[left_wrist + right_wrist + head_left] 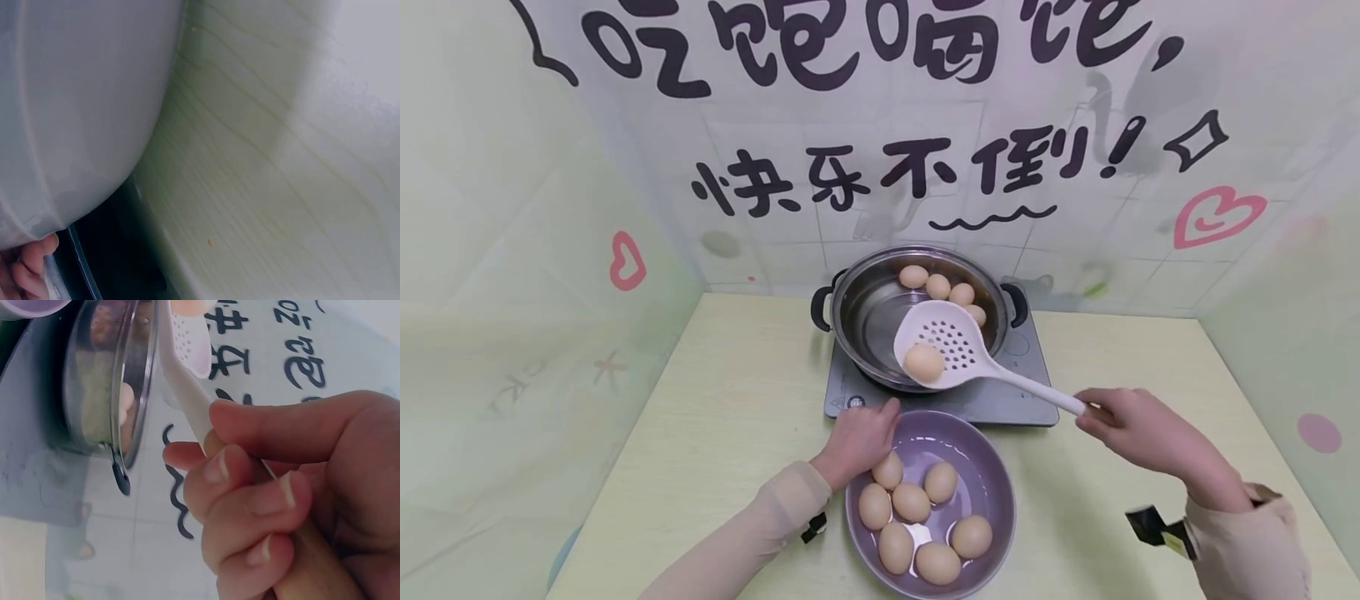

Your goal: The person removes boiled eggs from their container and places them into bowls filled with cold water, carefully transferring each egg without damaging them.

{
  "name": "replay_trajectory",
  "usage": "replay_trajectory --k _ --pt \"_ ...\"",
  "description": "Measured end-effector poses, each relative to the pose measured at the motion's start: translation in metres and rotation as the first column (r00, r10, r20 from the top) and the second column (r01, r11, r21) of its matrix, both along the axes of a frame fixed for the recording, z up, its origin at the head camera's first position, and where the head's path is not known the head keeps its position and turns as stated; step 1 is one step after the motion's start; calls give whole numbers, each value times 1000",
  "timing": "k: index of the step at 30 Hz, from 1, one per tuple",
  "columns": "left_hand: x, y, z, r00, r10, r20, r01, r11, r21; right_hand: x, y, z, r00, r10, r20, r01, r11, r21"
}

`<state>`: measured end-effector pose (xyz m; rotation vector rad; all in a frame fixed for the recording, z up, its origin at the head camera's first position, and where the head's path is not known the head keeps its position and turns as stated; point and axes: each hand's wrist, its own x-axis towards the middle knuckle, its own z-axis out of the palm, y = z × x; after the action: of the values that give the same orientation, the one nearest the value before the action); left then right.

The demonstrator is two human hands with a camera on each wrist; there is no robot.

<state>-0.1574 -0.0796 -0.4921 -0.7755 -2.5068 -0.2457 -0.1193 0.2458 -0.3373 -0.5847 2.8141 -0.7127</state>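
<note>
Two beige sleeves [1247,550] nearest to the camera, one at left and one at right, with a small black object [1145,525] by each wrist. Between them, on a pale table [737,375], a round purple bowl [987,467] with seven brown eggs [912,502] inside. Grasps, with the left hand [859,442], the far left rim of this bowl, fingers bent at the edge. Holds, with the right hand [1150,429], the wooden grip [319,569] of a white skimmer [985,362], fingers curled firmly around. Carries on the perforated scoop, at its near left part, one single egg [924,362], above the near side of the pot; contact of scoop and pot rim not possible to tell. Just behind the bowl, a flat grey cooker [1022,408], and standing on it a steel pot [865,321] with two black handles. Inside the pot, along the far right wall, four eggs [937,287] visible, in a curved row. Farthest of all, a whitish backdrop [775,254] with large black writing [917,167] and pink hearts [1220,218].
</note>
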Motion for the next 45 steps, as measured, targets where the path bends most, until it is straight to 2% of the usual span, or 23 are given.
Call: replay_trajectory --k 5,12,18,20,24,29,40,45 --pt "0 0 0 1000 3 -14 -3 1000 8 28 17 -8 999 -27 -36 26 999 -21" --pt "-1 -1 0 1000 3 -16 -2 1000 6 68 43 -29 997 -13 -76 6 996 -85" --pt "0 -1 3 1000 7 -6 -7 1000 -9 91 56 -49 995 16 -98 -28 992 -123" --pt "0 -1 3 1000 10 1 -10 1000 -20 95 59 -55 995 34 -91 -46 989 -143" --pt "0 -1 3 1000 13 10 -13 1000 -23 98 59 -64 999 52 -16 -54 980 -192" --pt "1 -1 3 1000 10 15 -10 1000 -17 98 56 -71 998 35 52 -22 971 -238" --pt "1 1 3 1000 12 4 -11 999 -33 95 46 -78 992 -81 101 95 985 -141" --pt "0 1 3 1000 8 8 -8 999 -32 95 41 -78 988 -127 93 135 987 -90"
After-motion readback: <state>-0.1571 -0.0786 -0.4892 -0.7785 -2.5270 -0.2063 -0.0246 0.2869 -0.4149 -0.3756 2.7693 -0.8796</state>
